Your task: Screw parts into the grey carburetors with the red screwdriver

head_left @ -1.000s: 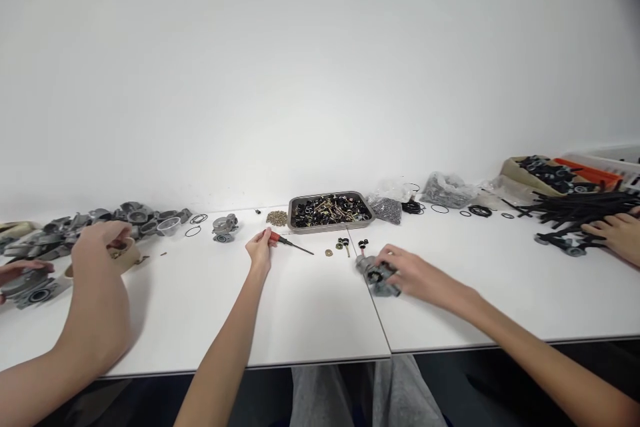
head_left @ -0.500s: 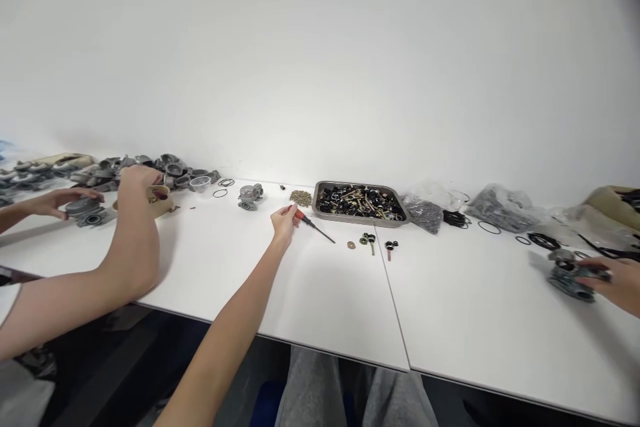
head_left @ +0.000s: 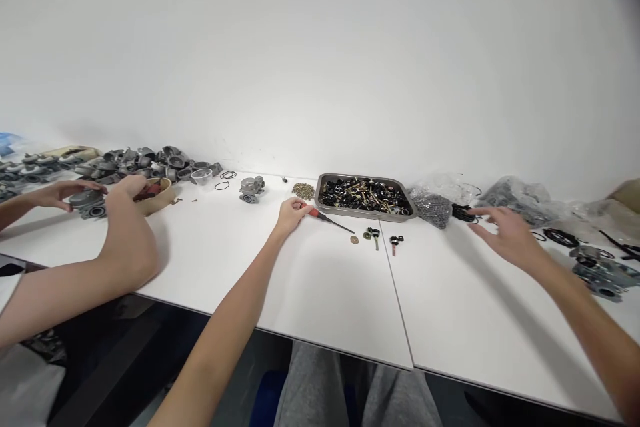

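Observation:
My left hand [head_left: 291, 213] rests on the white table [head_left: 310, 287], fingers closed round the red handle of a small screwdriver [head_left: 327, 219] whose tip points right. My right hand [head_left: 500, 230] hovers open above the table, fingers spread, holding nothing, close to black rubber rings [head_left: 463, 213]. A grey metal carburetor body [head_left: 603, 271] lies at the far right, apart from my hand. Between my hands lie a brown washer [head_left: 354, 239] and small screws with black parts [head_left: 395, 240].
A grey tray [head_left: 367, 195] of black and brass parts stands at the back, beside brass bits [head_left: 303, 191] and plastic bags [head_left: 517, 197]. A lone carburetor [head_left: 251, 187] sits mid-left. On the left another person's hands [head_left: 123, 188] work among grey castings [head_left: 150, 161].
My right hand let go of the carburetor body at the far right and swung back toward the middle, now open. The view shifted slightly. My left hand stays on the screwdriver.

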